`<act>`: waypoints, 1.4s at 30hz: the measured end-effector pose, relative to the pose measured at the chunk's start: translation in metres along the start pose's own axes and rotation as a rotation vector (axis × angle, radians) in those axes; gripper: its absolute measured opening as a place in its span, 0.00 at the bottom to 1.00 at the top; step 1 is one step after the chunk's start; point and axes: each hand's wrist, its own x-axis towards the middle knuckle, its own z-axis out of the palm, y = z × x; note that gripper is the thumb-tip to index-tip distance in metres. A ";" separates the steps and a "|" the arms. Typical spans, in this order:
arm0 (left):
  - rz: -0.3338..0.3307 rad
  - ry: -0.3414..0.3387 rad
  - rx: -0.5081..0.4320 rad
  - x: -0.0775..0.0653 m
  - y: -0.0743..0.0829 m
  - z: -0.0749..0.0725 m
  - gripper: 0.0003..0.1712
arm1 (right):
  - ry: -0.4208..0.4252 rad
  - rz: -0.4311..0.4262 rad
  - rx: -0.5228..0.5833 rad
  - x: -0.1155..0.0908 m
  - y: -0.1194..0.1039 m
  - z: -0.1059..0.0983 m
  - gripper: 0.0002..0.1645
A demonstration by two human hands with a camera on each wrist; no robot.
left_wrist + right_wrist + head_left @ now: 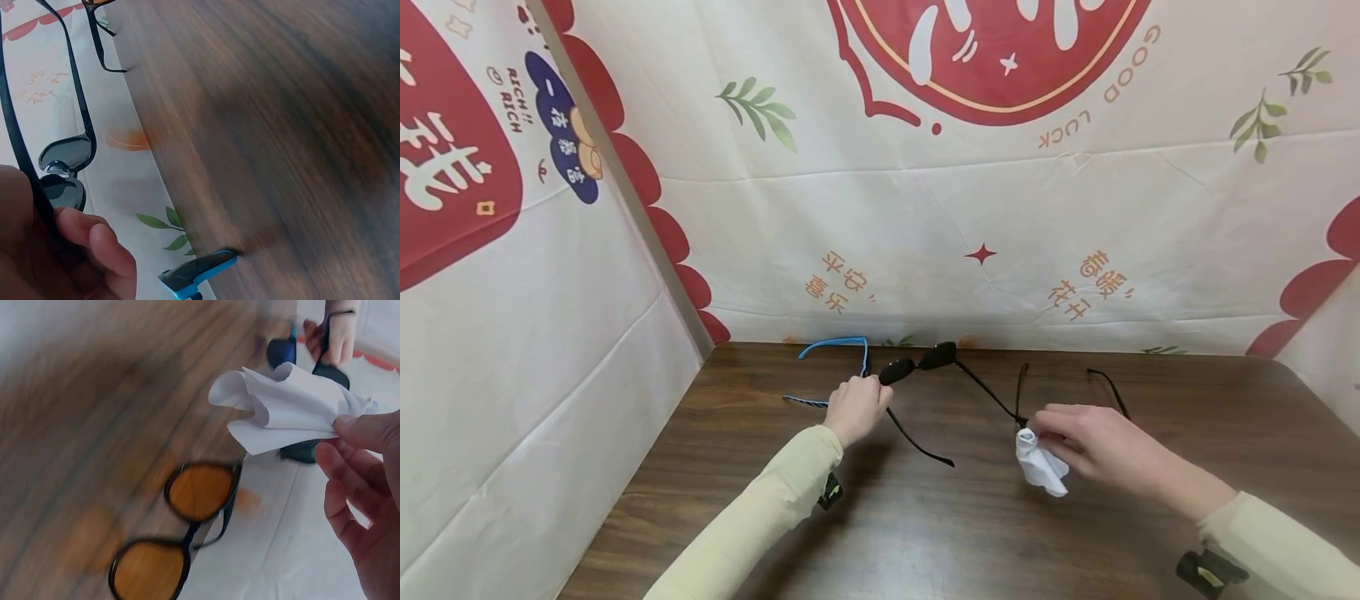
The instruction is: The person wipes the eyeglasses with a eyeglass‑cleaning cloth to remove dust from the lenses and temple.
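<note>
My left hand (857, 410) grips a pair of black sunglasses (938, 357) near one hinge, above the table. Both dark lenses face away and the temples are unfolded toward me. Between thumb and fingers, my right hand (1105, 448) pinches a crumpled white cloth (294, 406). In the head view the cloth is by the tip of one temple; whether they touch I cannot tell. Blue-framed sunglasses (203, 272) stand on the table beside the left hand. Black-framed glasses with orange lenses (200, 490) lie near the right hand, which mostly hides them in the head view.
A brown wood-grain table (925, 533) spans the space under both hands. White printed fabric (895, 233) hangs along its far edge, and another sheet (550, 350) hangs on the left. The blue-framed pair sits at the far left, the orange-lensed pair at the right.
</note>
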 end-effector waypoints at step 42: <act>0.026 0.185 -0.069 -0.013 0.038 0.018 0.22 | 0.237 0.709 0.614 0.088 -0.038 0.088 0.04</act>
